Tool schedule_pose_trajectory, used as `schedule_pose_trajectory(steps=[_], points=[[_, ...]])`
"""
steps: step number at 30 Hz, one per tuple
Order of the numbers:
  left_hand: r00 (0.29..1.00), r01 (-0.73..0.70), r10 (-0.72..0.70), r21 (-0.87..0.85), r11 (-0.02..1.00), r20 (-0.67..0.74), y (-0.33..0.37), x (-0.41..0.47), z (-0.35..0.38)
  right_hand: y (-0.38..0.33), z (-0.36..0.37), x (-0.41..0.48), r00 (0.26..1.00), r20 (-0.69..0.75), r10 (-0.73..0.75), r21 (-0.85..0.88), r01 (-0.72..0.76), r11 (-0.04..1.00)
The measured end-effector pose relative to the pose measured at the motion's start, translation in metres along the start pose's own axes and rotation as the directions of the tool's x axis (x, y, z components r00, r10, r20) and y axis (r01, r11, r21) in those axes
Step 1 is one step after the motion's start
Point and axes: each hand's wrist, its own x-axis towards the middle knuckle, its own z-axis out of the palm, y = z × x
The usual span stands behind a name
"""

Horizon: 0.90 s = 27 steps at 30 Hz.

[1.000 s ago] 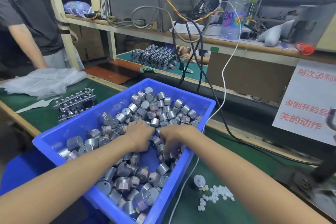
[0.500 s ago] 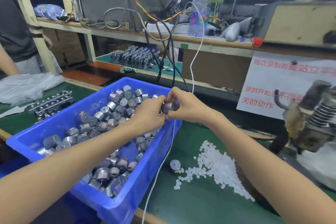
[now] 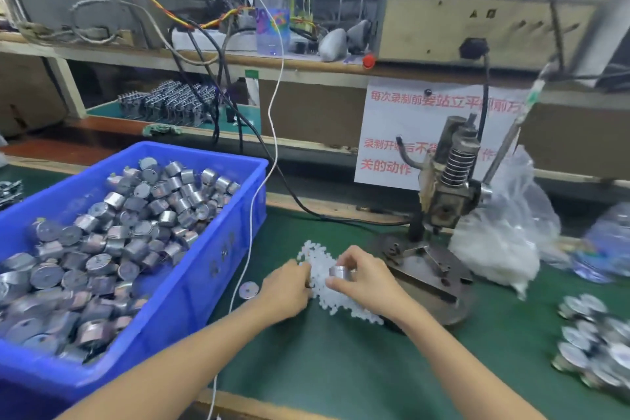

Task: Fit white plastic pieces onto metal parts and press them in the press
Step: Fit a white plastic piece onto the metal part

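Firstly, at far left: blue bin heaped with round motor cans, right wall close to the working spot. Just beside it, white cable trailing down over the green mat, and one loose metal disc lying flat near the left wrist.

Next, left hand, fingers curled down at the pile of white plastic pieces (whether already pinching one, impossible to tell). Then right hand, thumb and fingertips pinched around one metal part, held just over the pile.

Probably the fitting step, not yet the pressing. To do it well: pick only a single white piece, turn the metal part with its receiving side up, seat the piece straight and not tilted before going to the press.

Press base just right of the right hand, so only a short move. Beware of the base edge and of the plastic bag just beside the press. Open mat toward the near edge; further right, heap of finished-looking cans, well apart.
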Motion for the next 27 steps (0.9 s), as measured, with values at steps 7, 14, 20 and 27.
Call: schedule_pose_trajectory(steps=[7, 14, 20, 27], points=[[0.996, -0.043, 0.037, -0.074, 0.996, -0.087, -0.001, -0.006, 0.012, 0.01, 0.036, -0.023, 0.998, -0.052, -0.039, 0.177, 0.047, 0.983], [0.917, -0.305, 0.234, -0.191, 0.933, -0.322, 0.002, -0.042, 0.041, 0.029, 0.051, -0.054, 0.988, -0.136, 0.067, 0.57, 0.023, 0.821], [0.9, -0.334, 0.2, -0.319, 0.887, -0.387, 0.003, -0.053, 0.055, 0.031, 0.051, -0.054, 0.993, -0.102, 0.053, 0.603, 0.019, 0.797], [0.909, -0.319, 0.152, -0.413, 0.853, -0.387, 0.001, -0.054, 0.053, 0.032, 0.054, -0.048, 0.971, -0.226, 0.082, 0.543, 0.056, 0.838]])
